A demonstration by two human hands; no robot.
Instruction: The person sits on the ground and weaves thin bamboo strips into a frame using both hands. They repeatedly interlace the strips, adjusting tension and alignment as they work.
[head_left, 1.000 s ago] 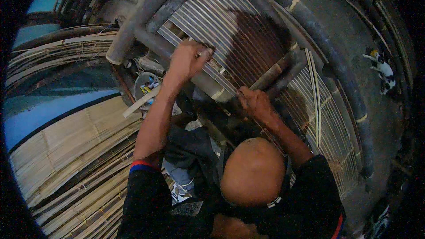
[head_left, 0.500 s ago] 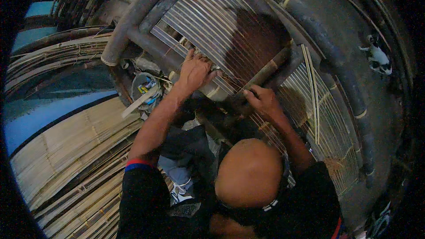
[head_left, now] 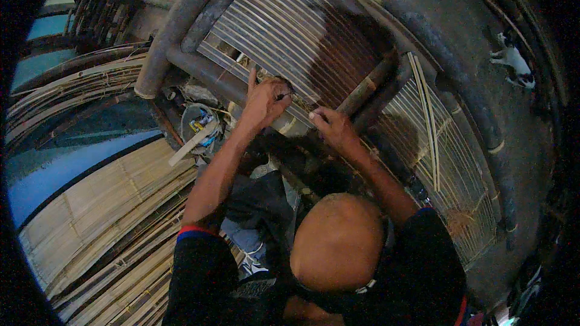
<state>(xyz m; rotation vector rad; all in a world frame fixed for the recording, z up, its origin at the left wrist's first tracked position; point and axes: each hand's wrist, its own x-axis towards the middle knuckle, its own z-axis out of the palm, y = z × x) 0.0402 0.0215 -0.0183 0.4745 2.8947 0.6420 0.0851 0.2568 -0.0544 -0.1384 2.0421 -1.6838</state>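
Note:
A bamboo frame with a panel of thin parallel slats (head_left: 266, 18) lies tilted in front of me. My left hand (head_left: 266, 101) is at the panel's near left edge. Its index finger points up along the slats, while the other fingers curl closed around something too small and dark to name. To its right, my right hand (head_left: 333, 127) comes close to the same edge, thumb and forefinger pressed together. Whatever they pinch, if anything, does not show. A thick dark bamboo pole (head_left: 208, 72) forms the frame's near left side, just beyond my left hand.
A grey bucket (head_left: 192, 115) with small items and a flat pale strip stands left of the frame. Stacked split-bamboo mats (head_left: 103, 175) fill the lower left. Two pale bamboo strips (head_left: 426, 115) lie across a second slatted panel (head_left: 465, 169). A black-and-white cat (head_left: 513, 63) is at far right.
My right hand has moved left from the frame's bamboo crosspiece, closer to my left hand. My left hand's fingers have curled in. The view has shifted slightly.

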